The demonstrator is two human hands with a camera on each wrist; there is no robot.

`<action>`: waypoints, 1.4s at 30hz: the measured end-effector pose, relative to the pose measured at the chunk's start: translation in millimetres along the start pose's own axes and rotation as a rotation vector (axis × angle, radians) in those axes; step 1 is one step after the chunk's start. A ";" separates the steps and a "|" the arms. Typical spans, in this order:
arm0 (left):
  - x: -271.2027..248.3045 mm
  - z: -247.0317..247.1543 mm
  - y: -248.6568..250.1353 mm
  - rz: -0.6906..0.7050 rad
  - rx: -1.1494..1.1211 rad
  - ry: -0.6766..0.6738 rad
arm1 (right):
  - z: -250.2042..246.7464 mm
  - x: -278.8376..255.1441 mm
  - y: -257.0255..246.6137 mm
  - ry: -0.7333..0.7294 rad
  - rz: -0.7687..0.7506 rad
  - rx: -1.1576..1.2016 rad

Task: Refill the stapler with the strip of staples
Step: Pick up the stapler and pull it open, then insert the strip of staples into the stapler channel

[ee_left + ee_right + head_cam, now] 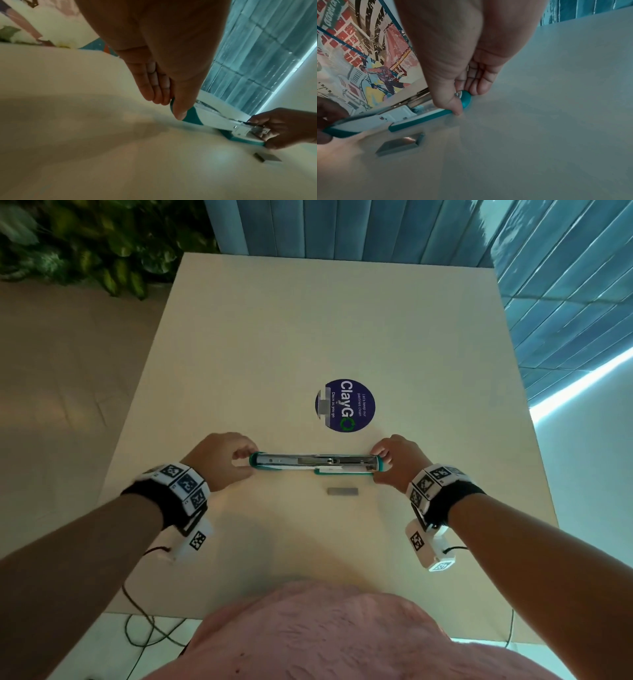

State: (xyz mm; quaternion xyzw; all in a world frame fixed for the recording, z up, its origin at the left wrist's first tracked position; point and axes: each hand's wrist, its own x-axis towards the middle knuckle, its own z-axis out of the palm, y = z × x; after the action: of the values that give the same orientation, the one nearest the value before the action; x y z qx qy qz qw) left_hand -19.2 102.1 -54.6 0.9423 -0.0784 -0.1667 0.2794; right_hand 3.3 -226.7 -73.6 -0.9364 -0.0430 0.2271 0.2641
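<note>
A teal and white stapler (313, 463) lies swung fully open along the cream table (308, 337), its metal staple channel facing up. My left hand (236, 460) pinches its left end (188, 115) between thumb and fingers. At the other end (465, 100), my right hand (387, 462) grips the stapler with thumb and fingers. A short grey strip of staples (342, 491) rests loose on the table just in front of the stapler, nearer its right half; it also shows in the wrist views (267, 158) (399, 144).
A round blue "ClayGo" sticker (346, 405) with a small grey piece (323, 405) at its left edge sits behind the stapler. A teal panelled wall (342, 227) lies beyond the table. Plants (85, 244) stand at far left; cables (144, 621) hang off the near edge.
</note>
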 end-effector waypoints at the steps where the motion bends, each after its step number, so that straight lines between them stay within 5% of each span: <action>1: 0.8 6.4 -3.7 -0.008 -0.021 0.012 | 0.3 0.0 0.2 0.003 0.000 0.002; 9: 4.7 19.7 -9.6 0.003 -0.074 0.039 | -3.2 -8.6 -12.3 0.018 0.033 -0.039; 12: 6.6 21.3 -6.0 0.023 -0.056 0.034 | -0.2 -27.1 -33.6 0.098 -0.197 -0.104; 15: 6.6 21.8 -7.3 0.010 -0.089 0.040 | 19.2 -44.9 -49.3 -0.050 -0.394 -0.256; 18: 6.1 22.1 -7.5 0.000 -0.113 0.040 | 41.4 -50.5 -42.8 -0.158 -0.367 -0.361; 23: 4.3 23.2 -7.4 -0.007 -0.131 0.056 | 53.4 -46.0 -33.0 -0.039 -0.315 -0.214; 28: 4.7 22.3 -6.2 -0.010 -0.127 0.045 | 51.6 -40.4 -34.1 -0.083 -0.350 -0.227; 34: 5.9 22.6 -7.0 -0.027 -0.131 0.042 | 11.9 -29.4 -40.8 0.125 -0.382 -0.171; 42: 7.2 21.8 -6.7 -0.019 -0.126 0.034 | -3.0 -13.7 -39.1 0.007 -0.276 -0.293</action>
State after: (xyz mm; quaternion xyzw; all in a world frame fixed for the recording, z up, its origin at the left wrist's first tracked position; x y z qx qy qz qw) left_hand -19.9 95.0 -77.4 0.9263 -0.0542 -0.1577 0.3379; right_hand -6.0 -197.4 -45.7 -0.9509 -0.2025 0.1768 0.1535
